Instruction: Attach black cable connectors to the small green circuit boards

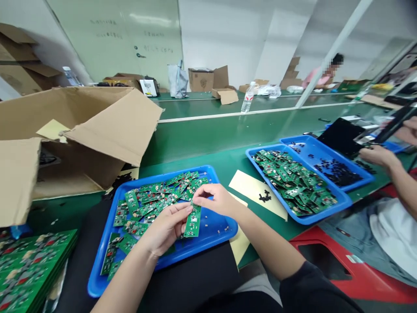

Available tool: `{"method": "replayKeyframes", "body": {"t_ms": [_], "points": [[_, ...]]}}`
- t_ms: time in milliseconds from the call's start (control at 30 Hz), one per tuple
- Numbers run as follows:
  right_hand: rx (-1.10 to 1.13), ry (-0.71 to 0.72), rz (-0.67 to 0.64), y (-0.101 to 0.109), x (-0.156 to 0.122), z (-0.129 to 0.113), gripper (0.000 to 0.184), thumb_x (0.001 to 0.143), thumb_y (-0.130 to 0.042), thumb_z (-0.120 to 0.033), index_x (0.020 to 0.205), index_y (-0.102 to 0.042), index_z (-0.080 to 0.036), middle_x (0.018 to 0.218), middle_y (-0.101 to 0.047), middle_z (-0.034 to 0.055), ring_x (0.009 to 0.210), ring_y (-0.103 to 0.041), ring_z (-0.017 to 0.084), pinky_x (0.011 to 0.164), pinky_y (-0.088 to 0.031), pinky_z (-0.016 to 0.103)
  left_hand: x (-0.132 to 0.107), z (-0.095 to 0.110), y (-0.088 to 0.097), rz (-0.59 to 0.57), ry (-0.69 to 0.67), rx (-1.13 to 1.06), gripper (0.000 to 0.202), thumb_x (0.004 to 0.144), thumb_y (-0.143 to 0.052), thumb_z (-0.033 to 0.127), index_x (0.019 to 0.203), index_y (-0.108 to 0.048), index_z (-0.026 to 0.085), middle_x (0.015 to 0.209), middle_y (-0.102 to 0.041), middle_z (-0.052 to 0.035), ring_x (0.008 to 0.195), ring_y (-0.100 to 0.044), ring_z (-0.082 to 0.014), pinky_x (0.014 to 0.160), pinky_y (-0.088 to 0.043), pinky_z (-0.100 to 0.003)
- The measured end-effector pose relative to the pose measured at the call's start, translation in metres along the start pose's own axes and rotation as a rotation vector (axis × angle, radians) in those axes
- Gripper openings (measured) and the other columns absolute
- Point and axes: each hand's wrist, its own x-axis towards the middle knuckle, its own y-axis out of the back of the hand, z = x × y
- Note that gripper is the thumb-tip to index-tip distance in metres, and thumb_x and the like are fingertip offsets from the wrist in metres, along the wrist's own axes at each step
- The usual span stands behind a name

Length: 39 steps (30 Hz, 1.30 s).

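My left hand (171, 224) is closed on a narrow green circuit board (193, 222), which it holds tilted over a blue tray (224, 228). At the upper end of that board, the thumb and forefinger of my right hand (213, 200) are pinched together. Whether a small part sits between those fingertips is hidden. Many similar circuit boards (151, 195) lie heaped in the tray beneath my hands. A few tiny loose bits are scattered on its right floor.
An open cardboard box (110, 121) stands at left, above stacked board panels (35, 265). To the right are a second tray (339, 206) of boards, another tray (366, 179) with black pieces, and black bits (265, 196) on paper. A co-worker's hands (378, 156) work at far right.
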Motion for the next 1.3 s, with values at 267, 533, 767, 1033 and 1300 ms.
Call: {"method": "replayKeyframes", "body": {"t_ms": [267,533,767,1033,1300], "points": [[0.195,-0.160,-0.069,0.000,0.009,0.010,0.042,0.063,-0.076,-0.041,0.093,-0.061,-0.016,0.070,-0.061,-0.0021,0.063,-0.059,0.011,0.062,-0.048,0.023,-0.001,0.002,-0.004,0.052,-0.120,0.090,0.026,0.057,-0.081,0.032,0.069,-0.069,0.013,0.050,-0.056,0.0030,0.045,-0.047,-0.0059,0.045,-0.039,-0.015],[-0.082,-0.165,0.141,0.020,-0.011,0.012,0.032,0.068,-0.070,-0.046,0.070,-0.065,-0.014,0.066,-0.064,0.0004,0.063,-0.058,0.013,0.060,-0.046,0.024,0.003,-0.008,-0.006,-0.027,-0.073,0.088,0.027,0.061,-0.080,0.028,0.080,-0.071,0.011,0.068,-0.065,-0.0044,0.057,-0.058,-0.0094,0.054,-0.047,-0.018],[-0.539,-0.463,0.711,0.154,-0.065,0.023,0.025,0.082,-0.059,-0.034,0.075,-0.065,-0.011,0.079,-0.065,0.0067,0.079,-0.059,0.019,0.072,-0.046,0.031,-0.002,-0.005,-0.009,-0.068,-0.085,0.153,0.030,0.067,-0.076,0.025,0.094,-0.070,0.014,0.077,-0.069,-0.0057,0.063,-0.062,-0.0111,0.060,-0.050,-0.020],[-0.722,-0.769,0.878,0.230,-0.089,0.045,0.029,0.090,-0.053,-0.032,0.115,-0.055,-0.016,0.117,-0.056,0.0088,0.099,-0.059,0.020,0.084,-0.051,0.039,-0.024,0.018,-0.016,-0.049,-0.267,0.239,0.034,0.061,-0.080,0.032,0.090,-0.072,0.016,0.074,-0.067,-0.0045,0.063,-0.061,-0.0126,0.062,-0.051,-0.022],[-0.777,-0.587,0.840,0.222,-0.076,0.035,0.030,0.090,-0.053,-0.030,0.115,-0.055,-0.014,0.117,-0.057,0.0109,0.102,-0.058,0.022,0.087,-0.049,0.043,-0.093,0.011,0.016,0.323,-0.449,0.453,0.047,0.053,-0.078,0.053,0.084,-0.072,0.018,0.073,-0.068,-0.0032,0.062,-0.060,-0.0157,0.060,-0.053,-0.023]]}}
